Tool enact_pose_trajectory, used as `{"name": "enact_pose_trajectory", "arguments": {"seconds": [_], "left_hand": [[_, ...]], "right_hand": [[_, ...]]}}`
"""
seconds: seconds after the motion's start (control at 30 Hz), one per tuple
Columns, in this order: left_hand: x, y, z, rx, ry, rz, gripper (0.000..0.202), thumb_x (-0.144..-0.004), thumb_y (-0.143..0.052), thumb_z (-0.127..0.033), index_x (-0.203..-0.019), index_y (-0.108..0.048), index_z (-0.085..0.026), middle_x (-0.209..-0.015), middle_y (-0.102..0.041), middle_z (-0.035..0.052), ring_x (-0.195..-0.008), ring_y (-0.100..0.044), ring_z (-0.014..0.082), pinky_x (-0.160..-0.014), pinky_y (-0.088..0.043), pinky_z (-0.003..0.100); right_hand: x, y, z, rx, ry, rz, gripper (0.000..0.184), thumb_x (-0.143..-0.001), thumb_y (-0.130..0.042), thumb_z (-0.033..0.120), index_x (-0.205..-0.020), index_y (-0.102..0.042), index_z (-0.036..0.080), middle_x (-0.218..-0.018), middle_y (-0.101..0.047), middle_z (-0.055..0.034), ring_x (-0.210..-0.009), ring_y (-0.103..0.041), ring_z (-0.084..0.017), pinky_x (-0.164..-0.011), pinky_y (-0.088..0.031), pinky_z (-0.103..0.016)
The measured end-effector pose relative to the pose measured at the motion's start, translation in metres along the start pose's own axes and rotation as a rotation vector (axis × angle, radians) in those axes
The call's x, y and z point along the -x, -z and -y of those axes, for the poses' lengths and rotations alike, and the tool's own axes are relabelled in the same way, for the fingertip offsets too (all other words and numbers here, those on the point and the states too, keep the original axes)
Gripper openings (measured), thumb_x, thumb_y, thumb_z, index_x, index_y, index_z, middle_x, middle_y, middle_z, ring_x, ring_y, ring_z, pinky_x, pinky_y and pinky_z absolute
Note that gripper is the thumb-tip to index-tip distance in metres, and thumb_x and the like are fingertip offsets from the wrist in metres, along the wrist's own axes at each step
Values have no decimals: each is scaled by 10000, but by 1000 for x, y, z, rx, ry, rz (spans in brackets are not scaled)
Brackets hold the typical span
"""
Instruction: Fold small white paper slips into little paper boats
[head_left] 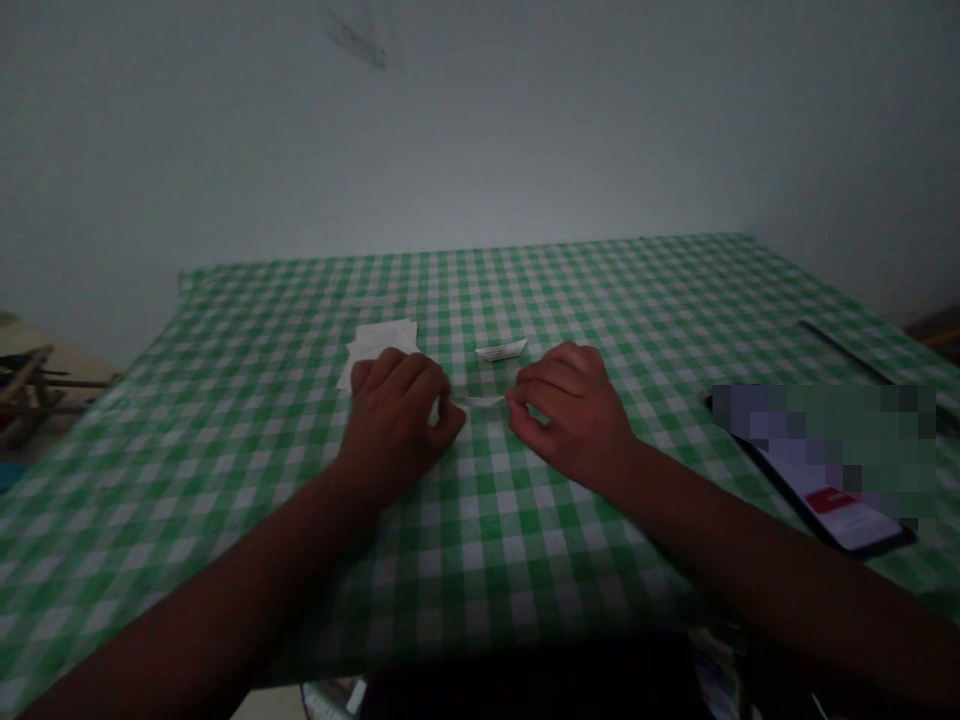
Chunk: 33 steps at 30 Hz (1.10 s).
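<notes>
Between my two hands stretches a thin white piece of paper [484, 401], seen nearly edge-on just above the cloth. My left hand [397, 415] pinches its left end between thumb and fingers. At the other end, the fingertips of my right hand [570, 410] are closed on the paper too. A small folded paper [502, 351] with printed lines lies just beyond the gap between the hands. Behind my left hand rests a small stack of white paper sheets [382, 338], partly hidden by the knuckles.
A green and white checked tablecloth [487, 540] covers the table, which meets a pale wall [480, 130]. A phone [810, 480] with a lit screen lies on the right, partly blurred out. Beyond it is a thin dark rod [844, 350]. Wooden furniture [34, 395] stands at left.
</notes>
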<state>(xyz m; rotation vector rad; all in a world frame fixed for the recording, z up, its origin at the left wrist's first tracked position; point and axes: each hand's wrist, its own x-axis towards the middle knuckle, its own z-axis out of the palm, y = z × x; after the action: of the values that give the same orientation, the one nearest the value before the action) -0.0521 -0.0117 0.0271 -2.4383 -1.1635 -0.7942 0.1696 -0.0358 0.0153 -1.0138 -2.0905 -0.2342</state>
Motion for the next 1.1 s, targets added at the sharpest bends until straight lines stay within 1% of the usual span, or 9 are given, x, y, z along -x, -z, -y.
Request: {"name": "enact_pose_trajectory", "arguments": {"seconds": [0.13,0.23,0.33,0.47,0.6,0.7,0.87,0.93,1.1], "left_hand": [[0,2,19,-15,51,-44,138,-742,-607,-120,-774,-518,-220,-791,-644,37,-815,-561,254,-723,-368,407],[0,6,12,64,-11,-62,105,-802,-610,-176,-897,-573,-202,-929,-675,66,-898,-583,263,-773,-377,425],[2,7,-3,135,-78,-4,213,-867,-639,-272,-1066,-612,-200,-1031,-687,76,-967,-584,262,-810,-371,426],[4,3,-9,164,-121,22,73,-918,-615,-216,-975,-658,-232,-973,-716,28,-919,-586,220,-807,-351,408],[4,0,-2,162,-159,-22,55,-917,-620,-190,-956,-649,-216,-932,-715,26,-874,-581,206,-776,-355,392],[3,-1,1,133,-179,-13,80,-912,-613,-170,-973,-641,-214,-955,-701,34,-887,-571,211,-784,-366,391],[2,1,-12,138,14,-102,89,-898,-635,-256,-955,-625,-188,-944,-640,76,-875,-559,226,-803,-419,406],[4,1,-21,278,24,-7,56,-910,-607,-234,-898,-588,-182,-854,-629,42,-838,-570,203,-786,-446,375],[7,-4,-29,600,191,164,113,-928,-567,-243,-1025,-571,-185,-947,-638,32,-882,-602,171,-794,-497,323]], "right_hand": [[-2,3,-6,35,-38,-57,107,-885,-597,188,-800,-653,222,-878,-726,-4,-872,-562,-215,-784,-373,-416],[-2,2,-5,39,-31,-14,95,-890,-600,202,-818,-659,219,-901,-728,-2,-889,-549,-218,-792,-371,-419],[-1,1,-3,26,-18,18,88,-898,-602,216,-832,-659,221,-927,-729,4,-916,-535,-221,-812,-368,-426],[1,-1,-2,-4,-9,22,74,-901,-609,221,-855,-666,212,-951,-729,7,-935,-533,-219,-830,-378,-427],[2,-1,-4,-11,-23,27,101,-904,-616,252,-968,-689,225,-1017,-722,-10,-971,-536,-224,-842,-382,-426],[1,-1,-4,-21,-11,46,98,-915,-603,262,-931,-691,221,-965,-720,-11,-942,-550,-217,-836,-390,-418],[-1,-4,3,-13,-94,71,135,-895,-586,201,-779,-652,181,-781,-681,-22,-812,-568,-197,-791,-412,-395],[-1,-6,7,-36,-128,62,135,-885,-586,185,-761,-639,176,-769,-674,-24,-789,-568,-192,-785,-425,-387],[2,-14,12,-165,-133,83,104,-890,-587,195,-925,-677,156,-880,-701,-53,-865,-586,-212,-816,-452,-390]]}}
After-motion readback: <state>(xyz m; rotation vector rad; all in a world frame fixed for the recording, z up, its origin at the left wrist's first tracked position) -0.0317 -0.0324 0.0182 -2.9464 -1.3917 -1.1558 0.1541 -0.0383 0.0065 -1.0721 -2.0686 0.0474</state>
